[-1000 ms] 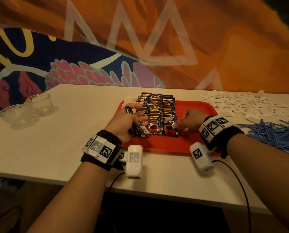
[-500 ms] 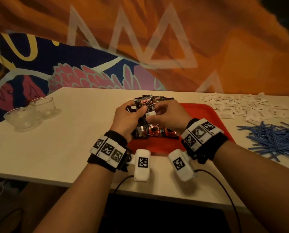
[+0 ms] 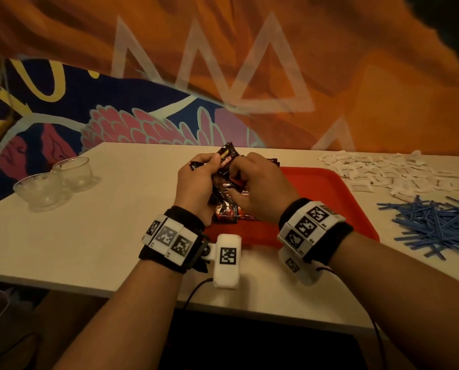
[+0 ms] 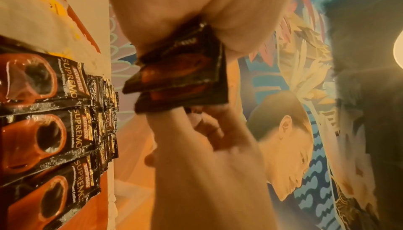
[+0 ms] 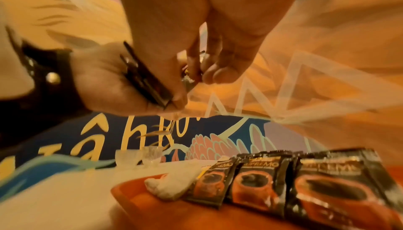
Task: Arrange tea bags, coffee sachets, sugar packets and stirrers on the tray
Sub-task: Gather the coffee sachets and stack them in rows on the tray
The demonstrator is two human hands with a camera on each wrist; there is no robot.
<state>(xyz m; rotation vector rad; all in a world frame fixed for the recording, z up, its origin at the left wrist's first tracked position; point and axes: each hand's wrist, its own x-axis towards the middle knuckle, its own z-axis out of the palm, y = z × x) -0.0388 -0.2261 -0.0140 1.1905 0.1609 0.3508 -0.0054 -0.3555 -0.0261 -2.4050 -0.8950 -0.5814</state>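
Observation:
My left hand [image 3: 196, 182] hovers over the left end of the red tray [image 3: 329, 209] and grips a small stack of black coffee sachets [image 3: 227, 158]. My right hand [image 3: 260, 188] meets it and pinches one sachet of that stack [image 4: 181, 71]. In the right wrist view my right hand's fingers [image 5: 196, 61] curl on the sachet beside the held stack [image 5: 144, 78]. Below the hands, rows of coffee sachets [image 3: 225, 212] lie flat on the tray [image 5: 305, 182], largely hidden in the head view. White packets with yellow marks [image 5: 174, 178] lie at the tray's left end.
A spread of white sugar packets [image 3: 383, 172] lies on the table at the far right. A heap of blue stirrers [image 3: 441, 225] lies nearer, right of the tray. Two glass bowls [image 3: 44, 188] stand at the left. The tray's right half shows bare red.
One second ago my right hand was down at the front row of sachets on the tray. It has come up and left to the stack in my left hand.

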